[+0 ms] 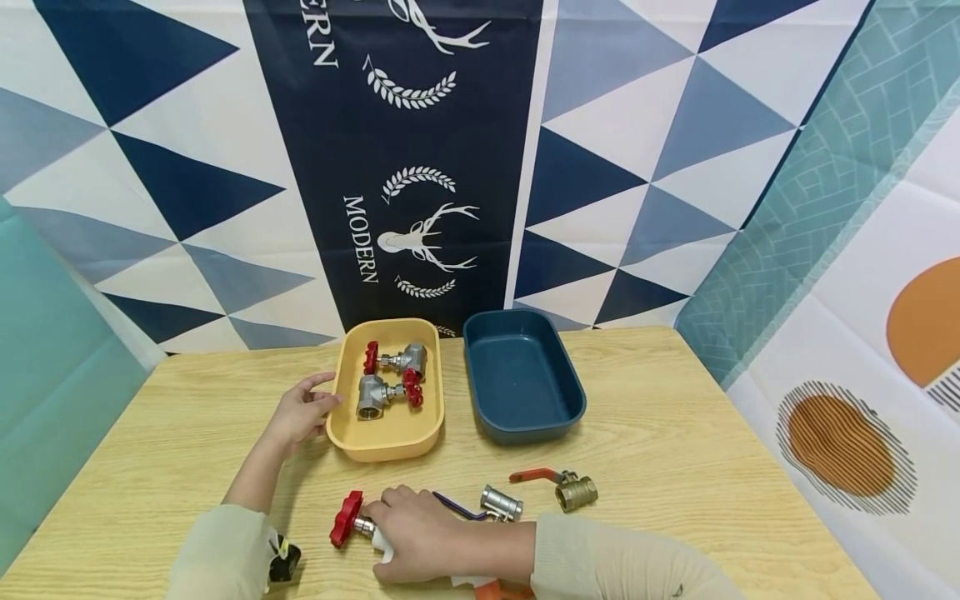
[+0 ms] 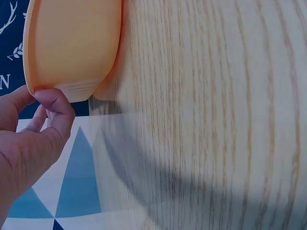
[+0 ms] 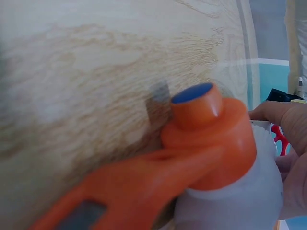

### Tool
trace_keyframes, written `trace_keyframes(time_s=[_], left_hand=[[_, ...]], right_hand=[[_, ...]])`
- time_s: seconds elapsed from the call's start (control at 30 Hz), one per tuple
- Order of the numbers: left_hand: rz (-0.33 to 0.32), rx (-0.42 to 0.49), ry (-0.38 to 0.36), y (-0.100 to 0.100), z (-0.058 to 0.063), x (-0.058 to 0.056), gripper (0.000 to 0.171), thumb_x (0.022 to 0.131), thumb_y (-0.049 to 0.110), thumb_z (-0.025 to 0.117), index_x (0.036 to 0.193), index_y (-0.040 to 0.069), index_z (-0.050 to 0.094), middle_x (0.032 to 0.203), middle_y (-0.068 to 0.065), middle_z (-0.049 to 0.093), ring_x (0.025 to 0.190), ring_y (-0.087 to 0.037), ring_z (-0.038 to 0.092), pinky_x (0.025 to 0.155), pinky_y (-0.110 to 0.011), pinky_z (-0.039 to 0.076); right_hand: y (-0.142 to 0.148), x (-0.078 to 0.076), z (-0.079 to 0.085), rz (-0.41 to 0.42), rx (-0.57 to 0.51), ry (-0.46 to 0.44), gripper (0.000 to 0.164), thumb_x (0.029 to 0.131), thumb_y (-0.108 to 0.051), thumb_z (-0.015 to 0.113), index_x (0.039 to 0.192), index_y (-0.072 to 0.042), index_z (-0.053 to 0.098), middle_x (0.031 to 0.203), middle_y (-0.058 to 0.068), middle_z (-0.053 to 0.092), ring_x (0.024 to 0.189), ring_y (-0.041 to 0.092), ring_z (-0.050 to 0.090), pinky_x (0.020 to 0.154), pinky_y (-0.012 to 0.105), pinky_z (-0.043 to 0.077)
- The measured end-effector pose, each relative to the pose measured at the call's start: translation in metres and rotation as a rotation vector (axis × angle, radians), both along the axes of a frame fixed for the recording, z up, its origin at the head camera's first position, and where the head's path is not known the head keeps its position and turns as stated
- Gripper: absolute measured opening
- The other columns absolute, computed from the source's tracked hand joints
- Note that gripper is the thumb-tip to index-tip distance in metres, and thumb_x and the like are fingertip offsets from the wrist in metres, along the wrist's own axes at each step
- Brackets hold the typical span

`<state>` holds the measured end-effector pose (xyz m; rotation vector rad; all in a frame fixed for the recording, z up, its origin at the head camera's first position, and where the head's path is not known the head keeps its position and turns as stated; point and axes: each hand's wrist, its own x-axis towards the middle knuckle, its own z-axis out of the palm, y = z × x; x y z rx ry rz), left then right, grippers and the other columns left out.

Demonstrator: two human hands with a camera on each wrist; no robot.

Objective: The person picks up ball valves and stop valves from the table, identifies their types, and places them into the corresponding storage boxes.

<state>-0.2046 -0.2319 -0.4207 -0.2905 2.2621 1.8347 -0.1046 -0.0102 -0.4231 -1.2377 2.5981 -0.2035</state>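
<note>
On the wooden table (image 1: 675,483) stood the yellow tray (image 1: 384,452), its rim pinched by the left hand (image 1: 298,414), while the right hand (image 1: 417,533) arched over a white-and-orange valve (image 3: 223,158) and the red-wheeled valve (image 1: 347,518), whose wheel jutted just past the fingers, its hold on either impossible to tell.

Head view bright, even and mostly crisp, light soft and diffuse, leaving only faint shading on the pale wood-grain tabletop (image 1: 675,400) beside the yellow rounded plastic tub (image 1: 386,452); some wide-angle stretch toward the edges. Left wrist view dimmer, cooler, a broad soft-edged shadow curving over the grain, tub washed to peach. Right wrist view dull, hazy, softest of the three: wood smeared at left, orange plastic lever handle with round blue cap (image 3: 168,172) blurred nearest the lens, smudgy shadow alongside.
</note>
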Motion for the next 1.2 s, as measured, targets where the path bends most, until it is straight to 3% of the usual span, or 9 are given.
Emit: trace_keyframes(time_s=[0.3,0.63,1.2], left_hand=[[-0.003,0.003,0.002,0.0,0.0,0.001,0.057,0.093,0.014,0.055,0.144,0.006,0.03,0.103,-0.008,0.052,0.081,-0.013,0.06,0.068,-0.028,0.055],[-0.001,0.006,0.008,-0.001,-0.002,0.0,0.056,0.093,0.012,0.055,0.143,0.005,0.031,0.101,-0.008,0.053,0.078,-0.013,0.061,0.066,-0.027,0.055],[-0.001,-0.009,0.007,0.0,0.0,0.0,0.057,0.093,0.013,0.055,0.143,0.005,0.031,0.105,-0.011,0.053,0.08,-0.014,0.062,0.07,-0.031,0.056]], right_hand=[[0.002,-0.003,0.006,0.012,-0.017,-0.051,0.056,0.079,-0.042,0.069,0.129,-0.023,0.051,0.105,-0.01,0.054,0.089,0.003,0.046,0.065,0.019,0.038],[0.004,-0.007,0.014,-0.009,-0.039,-0.03,0.056,0.076,-0.041,0.071,0.126,-0.023,0.053,0.106,-0.01,0.054,0.092,0.003,0.046,0.067,0.019,0.038],[0.01,-0.019,0.032,-0.022,-0.087,-0.021,0.058,0.076,-0.039,0.073,0.127,-0.019,0.054,0.115,-0.005,0.056,0.107,0.009,0.05,0.084,0.023,0.044]])
